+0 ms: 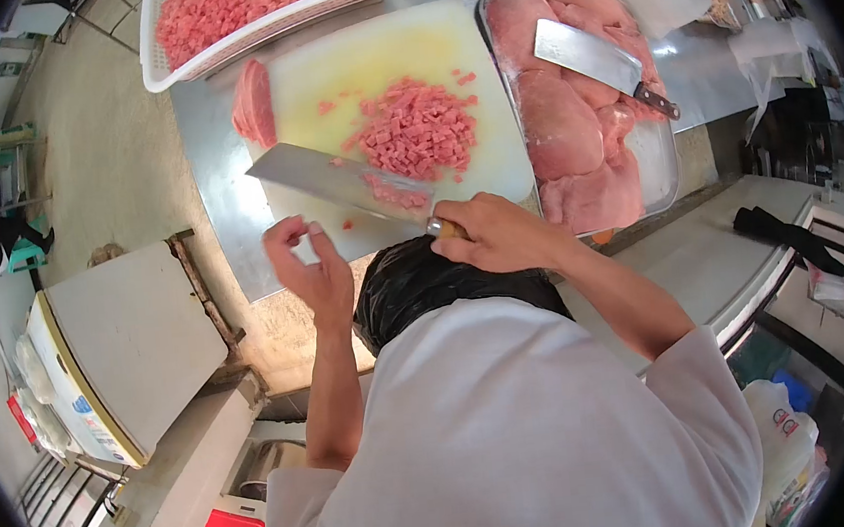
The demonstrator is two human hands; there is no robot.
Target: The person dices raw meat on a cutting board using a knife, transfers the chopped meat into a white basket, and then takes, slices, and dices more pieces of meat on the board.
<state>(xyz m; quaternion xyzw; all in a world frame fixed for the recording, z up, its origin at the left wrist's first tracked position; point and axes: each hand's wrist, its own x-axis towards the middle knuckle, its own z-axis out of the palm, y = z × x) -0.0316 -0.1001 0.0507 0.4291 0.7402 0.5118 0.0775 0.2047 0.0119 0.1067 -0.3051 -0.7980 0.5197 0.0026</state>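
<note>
My right hand (490,232) grips the wooden handle of a cleaver (325,184), its wide blade lying flat across the near part of the cutting board (310,77). Bits of diced meat cling to the blade near the handle. Just beyond it is a pile of small pink meat cubes (420,128). Near the blade's far end, my left hand (312,268) hovers at the board's near left corner, fingers bent and thumb apart, holding nothing. A larger piece of raw meat (253,105) rests at the board's left edge.
Right of the board, a metal tray (662,167) holds large raw meat pieces (560,116), with a second cleaver (589,53) on top. A white basket (272,39) of diced meat stands at the back left. A white freezer-like box (138,339) is left of the metal table (227,215).
</note>
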